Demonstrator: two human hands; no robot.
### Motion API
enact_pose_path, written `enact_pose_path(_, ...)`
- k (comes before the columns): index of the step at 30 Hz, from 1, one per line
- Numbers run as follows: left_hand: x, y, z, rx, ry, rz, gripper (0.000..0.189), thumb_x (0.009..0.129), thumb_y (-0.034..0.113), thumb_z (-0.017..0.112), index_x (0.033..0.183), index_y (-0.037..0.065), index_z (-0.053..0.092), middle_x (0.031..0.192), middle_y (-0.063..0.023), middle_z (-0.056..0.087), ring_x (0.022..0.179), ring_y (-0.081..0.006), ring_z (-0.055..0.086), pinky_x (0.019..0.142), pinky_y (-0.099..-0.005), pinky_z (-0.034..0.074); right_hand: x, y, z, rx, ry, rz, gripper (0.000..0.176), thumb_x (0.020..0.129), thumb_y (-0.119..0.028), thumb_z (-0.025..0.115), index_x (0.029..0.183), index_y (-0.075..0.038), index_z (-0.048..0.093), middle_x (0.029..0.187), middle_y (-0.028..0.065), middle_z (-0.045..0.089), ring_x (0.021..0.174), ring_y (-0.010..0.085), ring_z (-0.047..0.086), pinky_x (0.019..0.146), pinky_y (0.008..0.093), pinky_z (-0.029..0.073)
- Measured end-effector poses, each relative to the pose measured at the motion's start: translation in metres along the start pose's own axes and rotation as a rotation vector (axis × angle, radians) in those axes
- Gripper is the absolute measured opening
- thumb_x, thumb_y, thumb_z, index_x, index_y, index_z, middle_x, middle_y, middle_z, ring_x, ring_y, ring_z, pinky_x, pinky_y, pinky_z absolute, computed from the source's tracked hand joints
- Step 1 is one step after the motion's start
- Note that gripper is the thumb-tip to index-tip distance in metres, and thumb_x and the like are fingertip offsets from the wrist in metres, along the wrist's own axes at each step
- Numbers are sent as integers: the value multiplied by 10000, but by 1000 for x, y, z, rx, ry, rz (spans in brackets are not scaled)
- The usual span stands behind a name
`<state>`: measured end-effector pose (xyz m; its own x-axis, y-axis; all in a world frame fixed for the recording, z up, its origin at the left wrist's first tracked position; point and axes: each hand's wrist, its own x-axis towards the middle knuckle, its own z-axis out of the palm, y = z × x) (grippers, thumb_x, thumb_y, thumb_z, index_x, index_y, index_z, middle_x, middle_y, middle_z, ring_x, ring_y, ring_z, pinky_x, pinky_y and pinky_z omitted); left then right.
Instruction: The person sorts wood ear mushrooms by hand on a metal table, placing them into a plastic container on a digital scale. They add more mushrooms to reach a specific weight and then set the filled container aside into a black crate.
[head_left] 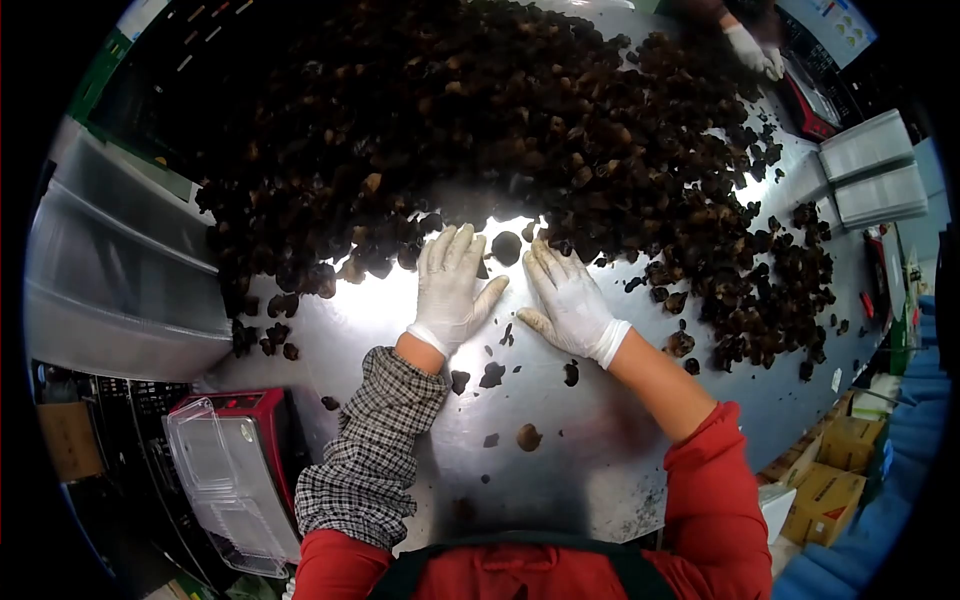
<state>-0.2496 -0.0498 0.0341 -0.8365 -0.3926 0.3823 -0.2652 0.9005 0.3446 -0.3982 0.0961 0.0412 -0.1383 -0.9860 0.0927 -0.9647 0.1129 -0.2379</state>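
Note:
A big heap of dark brown, curled pieces that look like wood ear mushrooms [430, 130] covers the far part of the metal table [380, 440]. My left hand [452, 285], in a white glove, lies flat at the near edge of the heap, fingers pointing away from me and thumb out. To its right, my right hand [568, 298], gloved too, rests with its fingers stretched toward the heap. Both hands hold nothing. Between their fingertips lies a round dark piece [506, 248]. Loose bits, among them a brownish piece [528, 437], are scattered nearer to me.
Stacked clear plastic trays [125, 270] stand at the left, above a red scale [255, 430] with a clear container [210, 450] on it. More trays [875, 170] and another scale [810, 105] are at the right. A co-worker's gloved hand [750, 52] shows at the far right. Cardboard boxes [822, 503] sit lower right.

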Motion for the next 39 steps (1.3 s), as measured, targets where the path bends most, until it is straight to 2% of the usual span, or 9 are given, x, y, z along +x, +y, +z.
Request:
enact_pose_path(2,-10,2,0,-34,-147,-9,561,880,407,553,1247,-14,509,1357,-216,428,1320,-372,303,1109,-456,215,-13,-5,-6,38,-25,-98,723,857,-425,589,1340,66,371,1396,255,362,1290,378,373,1112,477,263)
enact_pose_path(8,-47,29,-37,-345,-84,153,497,810,262,658,1214,-6,544,1176,-205,568,1085,-359,555,914,-422,478,-32,-6,-29,381,32,-279,413,848,-189,624,1205,-5,529,1116,181,571,1047,364,567,881,410,493)
enact_pose_path(12,-14,2,-20,-171,59,-28,592,831,265,645,1298,-39,444,1294,-239,475,1236,-392,417,1066,-463,315,25,-5,-23,303,159,156,377,834,-194,638,1162,-34,543,950,151,602,876,318,610,748,388,513)
enact_pose_path(16,-16,14,-8,116,-391,-18,835,887,584,450,1402,-60,317,1478,-261,265,1409,-377,173,1153,-434,146,68,-7,-15,184,-36,245,274,847,-200,600,1087,-70,586,958,133,624,860,304,632,752,396,513)
enact_pose_path(21,-49,37,-26,-447,-402,204,749,871,534,521,1410,38,365,1433,-202,384,1335,-346,359,1113,-424,292,66,8,-64,942,356,446,160,920,-46,525,1049,-2,609,874,59,633,709,106,594,631,243,501)
enact_pose_path(23,-50,25,-24,-439,-365,141,746,859,500,563,1402,24,371,1429,-211,385,1345,-357,340,1119,-432,278,43,15,-59,861,512,231,180,919,-44,527,1074,8,603,867,73,633,718,107,598,635,236,493)
enact_pose_path(29,-51,43,-16,-102,-453,222,866,883,595,458,1376,-102,317,1434,-284,319,1374,-394,254,1147,-452,171,-49,-27,-9,133,-22,-119,623,915,-337,517,1347,84,358,1363,274,402,1291,399,387,1098,469,299)
enact_pose_path(36,-85,52,-53,-747,-499,242,757,875,539,535,1380,-7,393,1404,-236,403,1328,-383,357,1096,-464,294,-121,-34,-50,427,-101,-70,573,890,-267,540,1311,93,394,1362,285,406,1301,384,379,1106,443,300)
enact_pose_path(39,-63,24,-58,-349,-185,-12,621,858,329,564,1382,31,412,1445,-235,352,1358,-374,314,1105,-454,279,-100,-14,-46,251,14,86,609,899,-322,538,1317,93,387,1368,289,395,1302,403,365,1101,445,295)
